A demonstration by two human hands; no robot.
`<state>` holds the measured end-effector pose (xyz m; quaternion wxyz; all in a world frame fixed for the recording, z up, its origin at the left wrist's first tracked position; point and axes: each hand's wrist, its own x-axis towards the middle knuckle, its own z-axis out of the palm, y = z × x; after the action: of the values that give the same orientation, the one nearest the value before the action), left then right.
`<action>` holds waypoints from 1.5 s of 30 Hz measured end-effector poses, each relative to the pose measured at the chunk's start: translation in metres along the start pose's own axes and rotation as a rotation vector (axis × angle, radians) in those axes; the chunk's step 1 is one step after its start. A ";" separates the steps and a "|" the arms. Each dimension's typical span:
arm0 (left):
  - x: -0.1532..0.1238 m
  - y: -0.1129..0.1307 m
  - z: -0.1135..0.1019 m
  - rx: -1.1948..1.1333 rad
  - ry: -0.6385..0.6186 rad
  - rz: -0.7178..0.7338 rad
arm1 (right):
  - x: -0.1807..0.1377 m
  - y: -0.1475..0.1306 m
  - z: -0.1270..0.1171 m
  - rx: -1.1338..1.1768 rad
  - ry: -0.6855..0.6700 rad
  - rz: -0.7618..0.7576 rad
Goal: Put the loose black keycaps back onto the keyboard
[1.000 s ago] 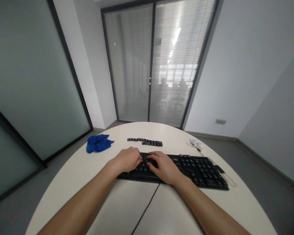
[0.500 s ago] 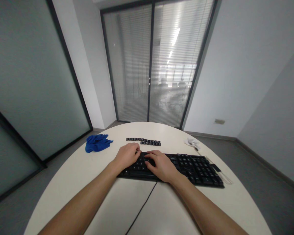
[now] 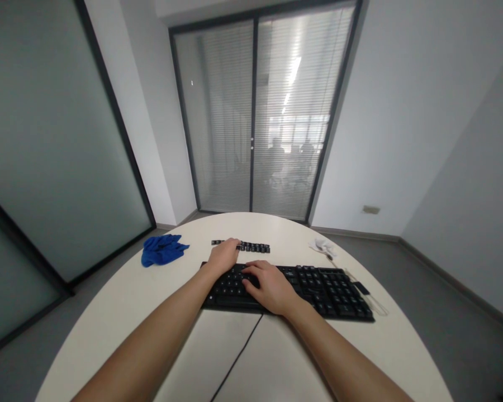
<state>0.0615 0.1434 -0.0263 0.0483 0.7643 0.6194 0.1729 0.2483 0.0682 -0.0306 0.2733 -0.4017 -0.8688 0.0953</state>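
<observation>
A black keyboard [image 3: 331, 293] lies across the table in front of me. Beyond its far edge are two short rows of loose black keycaps [image 3: 255, 247]. My left hand [image 3: 224, 255] reaches over the keyboard's left part to these rows. Its fingers are pinched together at a keycap near the left end of the nearer row; the hand partly hides the keycaps there. My right hand [image 3: 270, 287] rests on the middle of the keyboard, thumb and fingers apart over the keys, holding nothing that shows.
On the left of the round white table [image 3: 159, 312] lies a crumpled blue cloth [image 3: 163, 251]. A crumpled white item [image 3: 322, 246] sits at the back right. Beside the keyboard's right end is a black-handled tool with wire loops [image 3: 361, 288]. A dark seam runs towards me.
My left hand has moved forward from the keyboard's far edge to the loose keycaps. My right hand stays on the keyboard. The whole view has shifted slightly.
</observation>
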 end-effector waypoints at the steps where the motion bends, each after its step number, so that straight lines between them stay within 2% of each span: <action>1: 0.002 0.001 0.003 0.001 -0.003 -0.009 | 0.000 0.000 0.000 0.000 0.000 0.000; 7: 0.006 0.000 0.010 0.010 0.007 -0.085 | 0.000 0.003 0.003 0.002 0.001 0.003; 18: -0.009 -0.006 0.000 -0.083 0.059 -0.186 | 0.000 0.002 0.001 0.002 0.004 -0.011; 26: -0.055 -0.004 0.002 -0.310 0.108 -0.063 | 0.000 0.001 0.002 0.000 0.000 -0.015; 31: -0.067 -0.011 0.006 -0.502 0.123 0.045 | 0.000 0.002 0.002 -0.004 -0.008 -0.011; 38: -0.068 -0.008 0.006 -0.469 0.146 0.057 | 0.000 0.002 0.003 0.012 -0.004 -0.001; 45: -0.071 -0.006 0.003 -0.384 0.109 0.056 | 0.000 0.003 0.003 0.021 -0.002 0.020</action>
<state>0.0450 0.0769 -0.0451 0.1547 0.7475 0.5553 0.3301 0.2485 0.0700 -0.0339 0.2760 -0.4073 -0.8639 0.1076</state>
